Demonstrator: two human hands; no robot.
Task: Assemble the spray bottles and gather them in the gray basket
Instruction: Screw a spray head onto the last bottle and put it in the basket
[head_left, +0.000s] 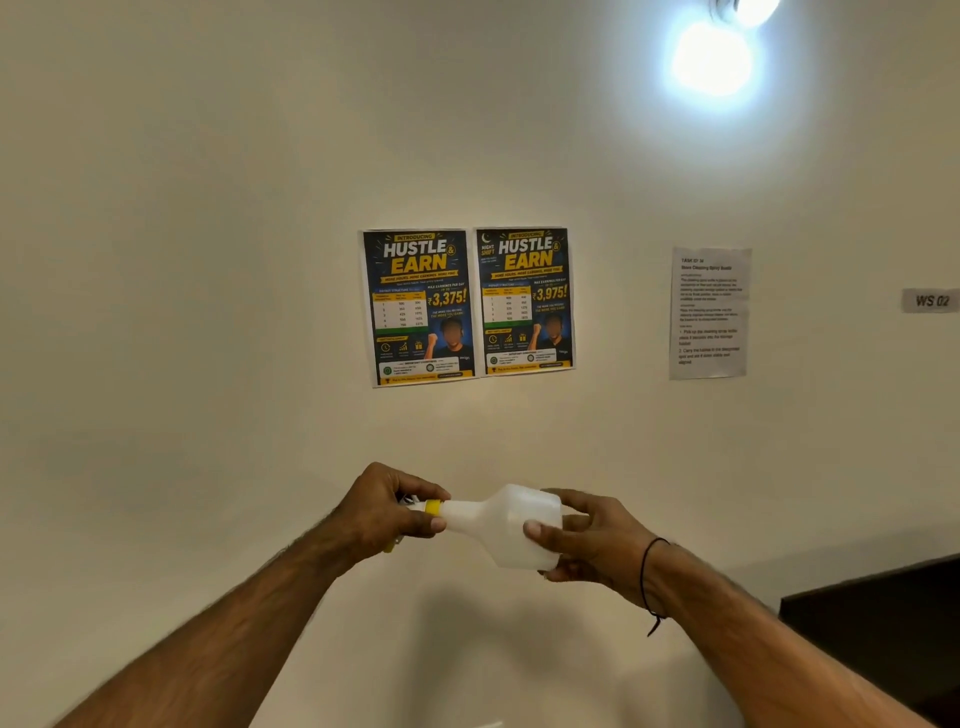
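Note:
A white translucent spray bottle (506, 525) lies sideways in the air in front of the wall, its neck pointing left. My left hand (387, 512) grips the spray head at the neck, where a yellow collar (432, 507) shows between my fingers; most of the head is hidden inside the hand. My right hand (587, 540) holds the bottle's base end, thumb on the front face and fingers round the back. The gray basket is not in view.
A cream wall fills the view, with two dark posters (467, 306), a white instruction sheet (710, 312) and a small label (931, 300). A dark surface edge (872, 629) shows at lower right. A bright lamp (714, 52) glares at the top right.

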